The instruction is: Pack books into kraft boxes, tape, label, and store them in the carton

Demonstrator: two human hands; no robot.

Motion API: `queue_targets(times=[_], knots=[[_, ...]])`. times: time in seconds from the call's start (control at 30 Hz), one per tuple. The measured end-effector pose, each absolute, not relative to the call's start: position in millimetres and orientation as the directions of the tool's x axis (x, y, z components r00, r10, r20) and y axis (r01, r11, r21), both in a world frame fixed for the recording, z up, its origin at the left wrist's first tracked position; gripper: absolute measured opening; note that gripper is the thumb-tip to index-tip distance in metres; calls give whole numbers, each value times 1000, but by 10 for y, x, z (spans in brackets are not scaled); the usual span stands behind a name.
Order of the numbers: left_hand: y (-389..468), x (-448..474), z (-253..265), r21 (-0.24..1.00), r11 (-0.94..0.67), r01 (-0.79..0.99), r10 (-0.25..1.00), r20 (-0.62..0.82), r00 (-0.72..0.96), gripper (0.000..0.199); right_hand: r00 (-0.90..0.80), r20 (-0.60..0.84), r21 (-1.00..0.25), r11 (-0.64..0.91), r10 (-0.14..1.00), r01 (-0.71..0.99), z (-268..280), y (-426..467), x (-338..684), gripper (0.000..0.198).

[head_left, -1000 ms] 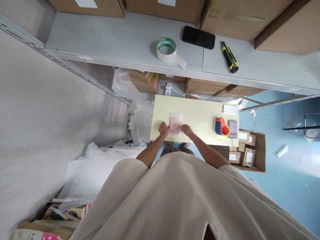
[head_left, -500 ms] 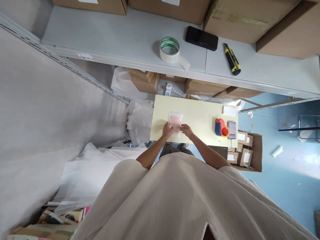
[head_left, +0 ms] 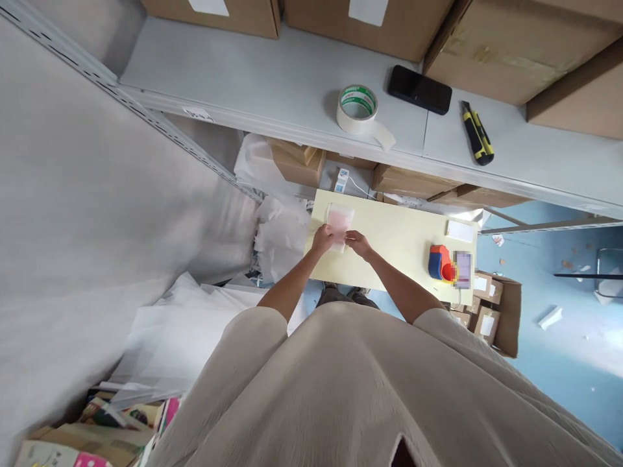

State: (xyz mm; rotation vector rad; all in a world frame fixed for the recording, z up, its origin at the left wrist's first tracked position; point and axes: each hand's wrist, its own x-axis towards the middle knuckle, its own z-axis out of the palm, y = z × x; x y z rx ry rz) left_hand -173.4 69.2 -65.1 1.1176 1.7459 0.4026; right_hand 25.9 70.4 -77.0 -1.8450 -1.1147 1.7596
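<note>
A flat pinkish item in a whitish, see-through wrap [head_left: 340, 220] is at the left part of the pale yellow table [head_left: 389, 243]. My left hand [head_left: 322, 239] grips its left edge, thumb and fingers closed on the wrap. On its right edge, my right hand [head_left: 357, 242] pinches the wrap with bent fingers. Exactly what lies inside the wrap is too blurred to tell. Farther right on the table stand a red and blue tape dispenser [head_left: 440, 263], a pixelated purple item [head_left: 463, 269] and a white flat box [head_left: 460, 230].
Above the table's far side runs a grey shelf [head_left: 292, 78] bearing a tape roll [head_left: 357, 109], a black phone [head_left: 419, 89], a utility knife [head_left: 477, 133] and cartons. White foam sheets [head_left: 170, 324] lie at left. An open carton [head_left: 509, 318] with small boxes stands at right.
The camera view has shifted, so shelf and table appear farther right. Both hands and the wrapped item have moved slightly away from my body on the table.
</note>
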Motion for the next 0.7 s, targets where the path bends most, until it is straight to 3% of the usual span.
queue_targets(times=[0.33,0.53,0.7], knots=[[904,-1956,-628,762,534,365,840,-525,-134,32,-155,-667,-736,-614,729,285,-791,1070,5,54],[770,-1964,-726,716,530,455,839,-522,-157,42,-158,-705,-695,-629,692,348,-754,925,20,58],[551,-1990,-750,682,529,505,834,-527,-161,48,-108,-718,-676,-653,687,341,-729,726,180,47]])
